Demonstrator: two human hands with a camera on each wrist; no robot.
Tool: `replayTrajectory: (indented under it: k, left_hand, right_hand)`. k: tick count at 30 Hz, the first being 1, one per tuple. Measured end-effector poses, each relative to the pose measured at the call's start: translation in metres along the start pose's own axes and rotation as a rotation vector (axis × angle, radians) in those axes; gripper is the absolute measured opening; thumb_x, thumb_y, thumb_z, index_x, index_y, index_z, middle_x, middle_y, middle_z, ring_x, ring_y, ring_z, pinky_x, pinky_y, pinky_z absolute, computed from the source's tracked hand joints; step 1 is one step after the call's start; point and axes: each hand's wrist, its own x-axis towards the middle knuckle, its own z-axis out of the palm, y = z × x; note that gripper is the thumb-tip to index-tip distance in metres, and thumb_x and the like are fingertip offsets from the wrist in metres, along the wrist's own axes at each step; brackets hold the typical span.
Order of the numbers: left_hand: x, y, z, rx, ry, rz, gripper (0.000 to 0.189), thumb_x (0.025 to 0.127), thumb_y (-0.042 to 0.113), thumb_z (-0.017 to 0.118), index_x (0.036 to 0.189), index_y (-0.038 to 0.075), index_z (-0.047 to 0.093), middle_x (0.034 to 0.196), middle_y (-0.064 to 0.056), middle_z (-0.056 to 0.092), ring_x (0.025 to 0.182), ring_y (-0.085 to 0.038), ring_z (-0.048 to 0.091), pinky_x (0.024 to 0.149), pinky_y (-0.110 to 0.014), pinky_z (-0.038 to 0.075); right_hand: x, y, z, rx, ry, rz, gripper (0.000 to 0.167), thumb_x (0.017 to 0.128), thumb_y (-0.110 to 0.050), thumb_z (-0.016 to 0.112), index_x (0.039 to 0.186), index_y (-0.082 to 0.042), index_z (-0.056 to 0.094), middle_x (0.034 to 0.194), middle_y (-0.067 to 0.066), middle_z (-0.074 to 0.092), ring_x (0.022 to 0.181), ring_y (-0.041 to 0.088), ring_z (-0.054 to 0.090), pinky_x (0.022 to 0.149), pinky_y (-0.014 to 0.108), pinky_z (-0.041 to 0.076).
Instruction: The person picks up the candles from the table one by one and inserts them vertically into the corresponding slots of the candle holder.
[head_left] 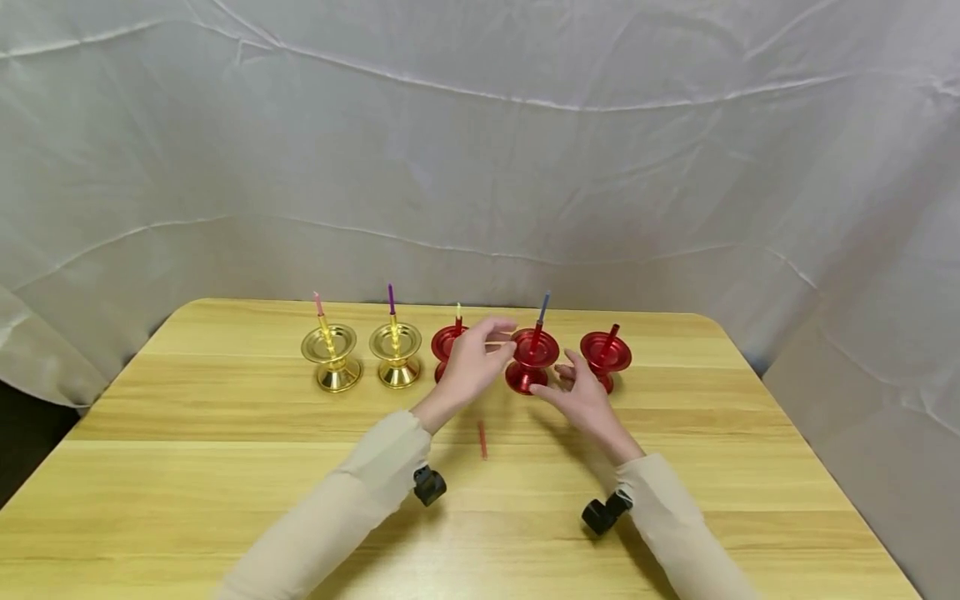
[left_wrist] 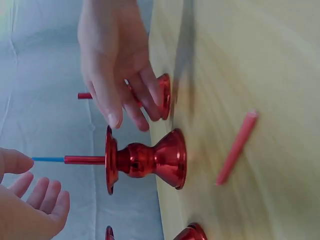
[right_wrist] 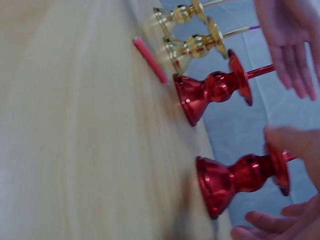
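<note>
A red candle holder (head_left: 532, 358) with a thin blue candle (head_left: 544, 307) upright in its tube stands between my two hands. My left hand (head_left: 476, 354) hovers at its left with loosely bent fingers; in the left wrist view its thumb is close to the blue candle's tip, and whether they touch I cannot tell. My right hand (head_left: 583, 400) is spread at its right, thumb and fingers apart around the holder's side without a visible grip. In front, a short red candle (head_left: 482, 440) lies on the table.
At the left, two gold holders (head_left: 339, 375) carry a pink candle (head_left: 318, 303) and a purple candle (head_left: 392, 298). A red holder (head_left: 444, 343) with a pale yellow candle (head_left: 459, 310) is partly behind my left hand. Another red holder (head_left: 604, 353), its tube bare, stands at the right.
</note>
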Motion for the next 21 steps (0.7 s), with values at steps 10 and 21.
replayTrajectory:
  k: [10,21]
  left_hand:
    - [-0.035,-0.008,-0.020,-0.010,-0.031,-0.069,0.026,0.091,0.002,0.063,0.117,-0.001,0.062,0.113,-0.012,0.064,0.102,-0.026,0.062,0.089,-0.034,0.052]
    - [-0.057,-0.027,-0.021,-0.108,-0.001,-0.166,0.042,0.090,0.002,0.064,0.128,-0.011,0.053,0.115,-0.021,0.064,0.105,-0.032,0.062,0.090,-0.037,0.052]
  right_hand:
    - [-0.015,0.004,-0.030,-0.044,0.187,-0.198,0.035,0.092,-0.013,0.067,0.122,0.003,0.059,0.105,0.016,0.066,0.091,0.016,0.062,0.078,0.015,0.048]
    - [0.001,0.023,-0.060,-0.073,0.423,-0.267,0.058,0.087,-0.018,0.073,0.134,0.005,0.049,0.130,0.022,0.046,0.117,0.037,0.049,0.102,0.046,0.041]
